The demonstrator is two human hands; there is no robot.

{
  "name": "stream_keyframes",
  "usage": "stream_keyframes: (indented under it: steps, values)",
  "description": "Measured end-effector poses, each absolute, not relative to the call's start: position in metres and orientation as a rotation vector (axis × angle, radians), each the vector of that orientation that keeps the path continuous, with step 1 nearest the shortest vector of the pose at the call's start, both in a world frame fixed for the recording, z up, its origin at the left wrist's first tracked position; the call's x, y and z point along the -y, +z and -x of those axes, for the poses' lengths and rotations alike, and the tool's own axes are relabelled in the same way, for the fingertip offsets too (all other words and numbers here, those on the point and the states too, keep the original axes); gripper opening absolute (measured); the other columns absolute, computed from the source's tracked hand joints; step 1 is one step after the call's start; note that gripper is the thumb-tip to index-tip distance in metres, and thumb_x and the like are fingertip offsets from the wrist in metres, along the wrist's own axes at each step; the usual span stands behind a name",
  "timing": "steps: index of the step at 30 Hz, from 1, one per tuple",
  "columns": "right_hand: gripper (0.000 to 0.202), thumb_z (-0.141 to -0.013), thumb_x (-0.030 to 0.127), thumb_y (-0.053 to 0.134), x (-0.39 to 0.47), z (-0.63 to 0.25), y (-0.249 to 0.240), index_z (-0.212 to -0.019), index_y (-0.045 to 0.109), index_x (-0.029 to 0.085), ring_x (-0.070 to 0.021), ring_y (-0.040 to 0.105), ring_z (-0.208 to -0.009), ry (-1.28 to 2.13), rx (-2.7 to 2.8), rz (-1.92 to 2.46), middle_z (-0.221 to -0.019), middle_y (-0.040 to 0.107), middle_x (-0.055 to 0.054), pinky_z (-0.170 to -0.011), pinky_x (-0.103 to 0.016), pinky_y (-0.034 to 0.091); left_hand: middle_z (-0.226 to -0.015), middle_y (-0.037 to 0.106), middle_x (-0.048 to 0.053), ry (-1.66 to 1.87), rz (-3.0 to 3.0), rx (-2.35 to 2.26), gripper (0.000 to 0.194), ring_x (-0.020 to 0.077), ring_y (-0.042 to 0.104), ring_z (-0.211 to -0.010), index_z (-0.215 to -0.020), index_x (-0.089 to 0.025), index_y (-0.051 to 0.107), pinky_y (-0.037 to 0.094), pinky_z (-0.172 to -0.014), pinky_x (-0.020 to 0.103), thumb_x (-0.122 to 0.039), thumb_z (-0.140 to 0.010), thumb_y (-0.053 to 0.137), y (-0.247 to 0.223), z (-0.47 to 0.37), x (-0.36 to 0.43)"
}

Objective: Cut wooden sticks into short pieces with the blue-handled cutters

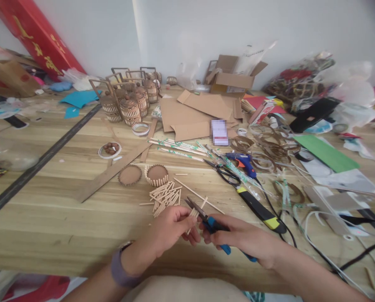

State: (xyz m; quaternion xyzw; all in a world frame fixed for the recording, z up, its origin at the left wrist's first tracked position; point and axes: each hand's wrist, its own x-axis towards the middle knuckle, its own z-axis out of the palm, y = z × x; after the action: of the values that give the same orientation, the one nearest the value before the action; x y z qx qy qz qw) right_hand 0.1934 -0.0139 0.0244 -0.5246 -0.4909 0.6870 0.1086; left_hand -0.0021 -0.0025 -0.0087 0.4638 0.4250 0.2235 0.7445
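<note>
In my left hand (177, 226) are several thin wooden sticks (192, 216), pinched between thumb and fingers. My right hand (237, 237) grips a pair of scissors (217, 226) with blue and black handles; their dark blades lie right beside the held sticks. A loose pile of short cut sticks (164, 196) rests on the table just beyond my left hand. Behind that pile stands a small round cup (156, 176) walled with upright sticks. Left of it lies a brown cardboard disc (130, 174) with a rough rim. One long stick (203, 197) stretches diagonally beyond the scissors.
Lidded stick baskets with tall handles (130, 110) stand at the back left. Cardboard sheets (200, 113) lie mid-table. To the right are black scissors (226, 174), a blue glue gun (244, 161), a yellow-black cutter (261, 209), brown strip coils (272, 144) and cables.
</note>
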Motion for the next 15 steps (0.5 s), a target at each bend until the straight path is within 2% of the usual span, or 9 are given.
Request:
stream_keyframes:
  steps: [15]
  values:
    - [0.017,-0.068,0.021,0.055,0.0118,-0.1924,0.0181,-0.083,0.061,0.017,-0.0140,0.050,-0.074,2.008,1.536,1.488,-0.078,0.056,0.000,-0.062,-0.023,0.038,-0.058,0.060,0.000,0.490,-1.028,-0.888,0.043,0.0112,0.053,-0.051,-0.071,-0.015,0.061,0.044,-0.056,0.025,-0.058,-0.074,0.060,-0.0059,0.0011,0.0017]
